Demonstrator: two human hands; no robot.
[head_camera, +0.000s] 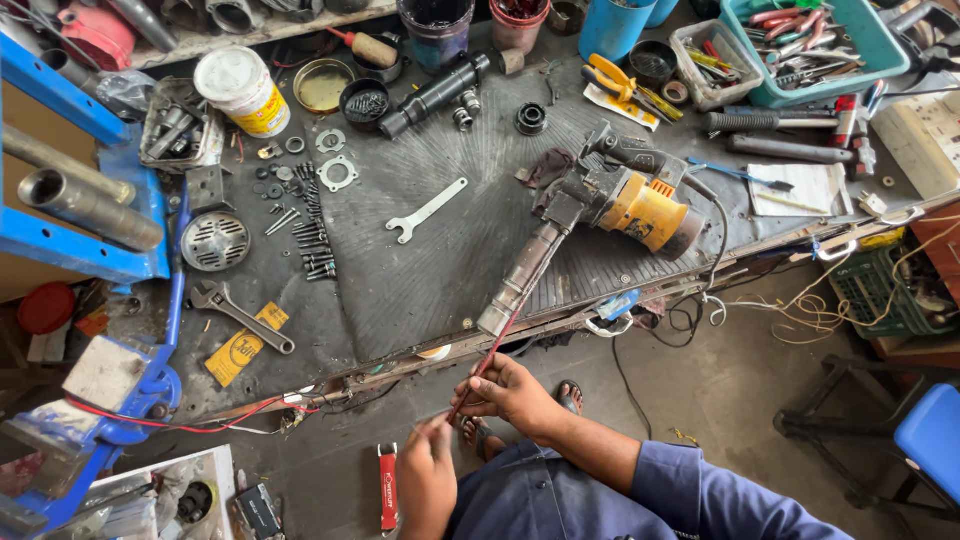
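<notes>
Hands, two: right hand (508, 395) and left hand (428, 470) both grip one thin rod (487, 362), seemingly entering one demolition hammer (590, 215).

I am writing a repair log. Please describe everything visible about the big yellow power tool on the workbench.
The power tool lies on its side on the dark ribbed mat. It has a yellow motor housing, a dirty grey metal body, a black handle and a long worn steel barrel reaching to the bench edge. A thin rod, held by the right hand and left hand, enters the barrel mouth. A black cord trails off.

Blue long sleeves, blue trousers, dark open sandals
</notes>
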